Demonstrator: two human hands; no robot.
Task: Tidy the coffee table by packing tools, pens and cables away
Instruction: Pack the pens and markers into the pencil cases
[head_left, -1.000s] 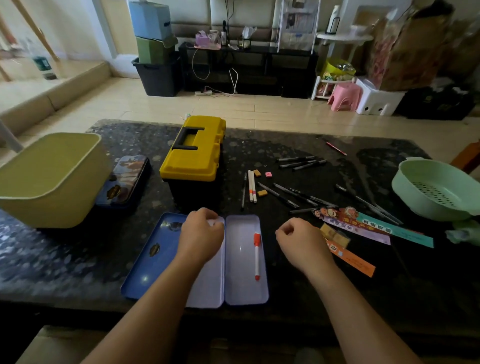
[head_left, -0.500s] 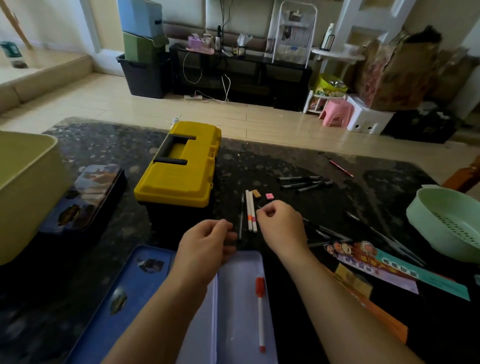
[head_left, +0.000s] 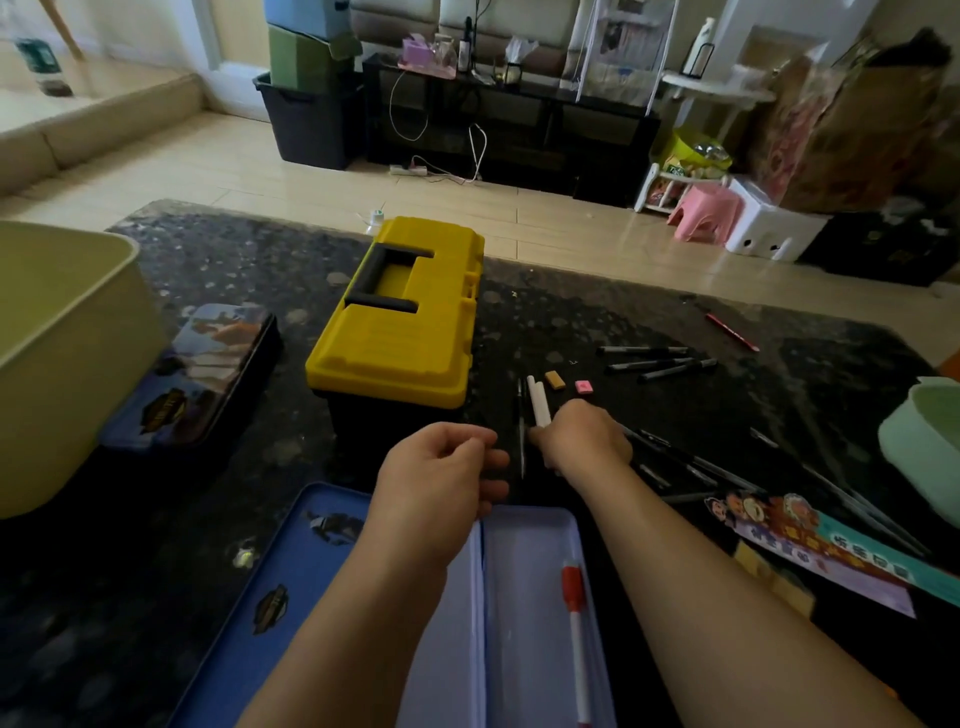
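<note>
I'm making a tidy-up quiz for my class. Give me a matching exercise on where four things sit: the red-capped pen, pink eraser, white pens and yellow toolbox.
Things
1. red-capped pen
2. pink eraser
3. white pens
4. yellow toolbox

Places
A. just right of the tan eraser
B. near ends held by the right hand
C. lying inside the open tin case
D. right of the closed picture tin

Pairs: 1-C, 2-A, 3-B, 4-D
</note>
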